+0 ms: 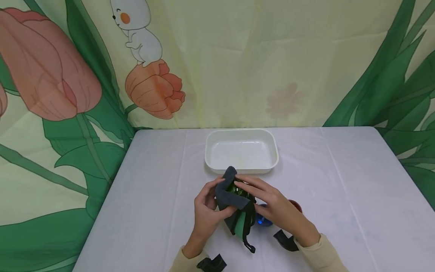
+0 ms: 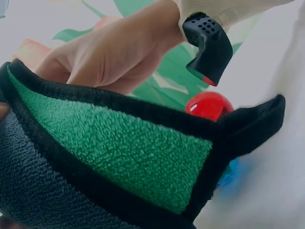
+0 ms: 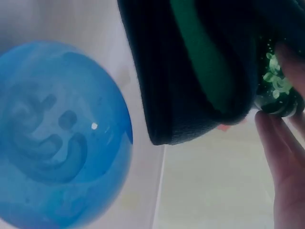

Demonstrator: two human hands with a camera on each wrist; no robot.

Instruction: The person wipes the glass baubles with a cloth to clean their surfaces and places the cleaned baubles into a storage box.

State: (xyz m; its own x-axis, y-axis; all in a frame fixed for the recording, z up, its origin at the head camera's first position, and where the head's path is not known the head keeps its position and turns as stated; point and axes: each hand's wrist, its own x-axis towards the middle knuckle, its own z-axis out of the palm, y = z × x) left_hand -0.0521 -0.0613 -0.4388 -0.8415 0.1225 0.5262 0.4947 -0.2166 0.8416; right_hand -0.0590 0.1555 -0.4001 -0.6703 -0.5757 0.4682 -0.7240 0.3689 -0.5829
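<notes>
Between the two hands is a dark grey and green cloth (image 1: 231, 192) with black edging and a loop; its green side (image 2: 119, 143) faces the left wrist camera. My left hand (image 1: 209, 209) grips the cloth, thumb on the near side. Wrapped partly in it is a dark green glass item (image 1: 238, 190), with a pale leaf pattern showing in the right wrist view. My right hand (image 1: 273, 200) holds this glass between its extended fingers and thumb. Beneath the right hand are a blue see-through round item (image 3: 66, 133) and a shiny red round item (image 2: 209, 105), partly hidden in the head view.
A white rectangular tray (image 1: 242, 168) stands behind the hands, near the back edge of the white-covered table (image 1: 156, 211). A curtain (image 1: 231, 75) printed with tulips hangs beyond it. Black wrist mounts (image 1: 286, 241) stick out at the sleeves.
</notes>
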